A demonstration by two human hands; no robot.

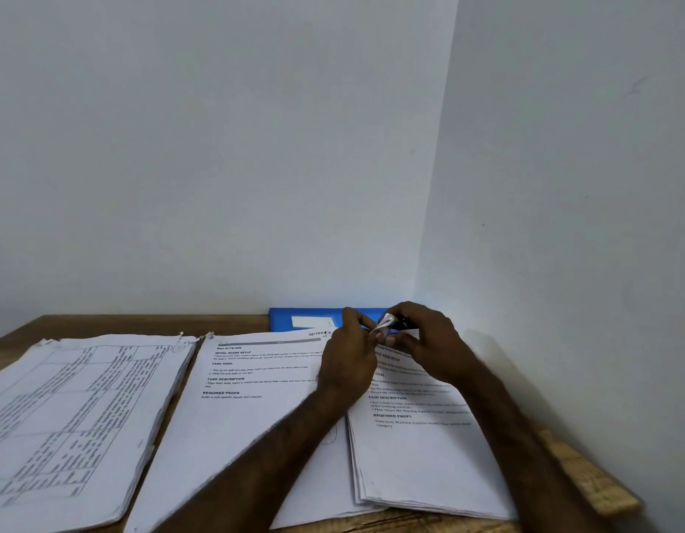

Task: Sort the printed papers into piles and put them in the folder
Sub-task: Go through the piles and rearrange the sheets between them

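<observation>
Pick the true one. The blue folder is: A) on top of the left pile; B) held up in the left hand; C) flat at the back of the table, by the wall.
C: the blue folder lies flat at the far edge of the table, against the wall, behind the middle pile.

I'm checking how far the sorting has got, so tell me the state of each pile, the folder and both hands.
Left pile, flat on the table, untouched.
Middle pile, flat, left forearm over it.
Right pile, flat, top corner lifted.
Folder, shut, lying at the table's back edge.
Left hand, pinches the right pile's lifted corner.
Right hand, grips a small dark object at that corner.
</observation>
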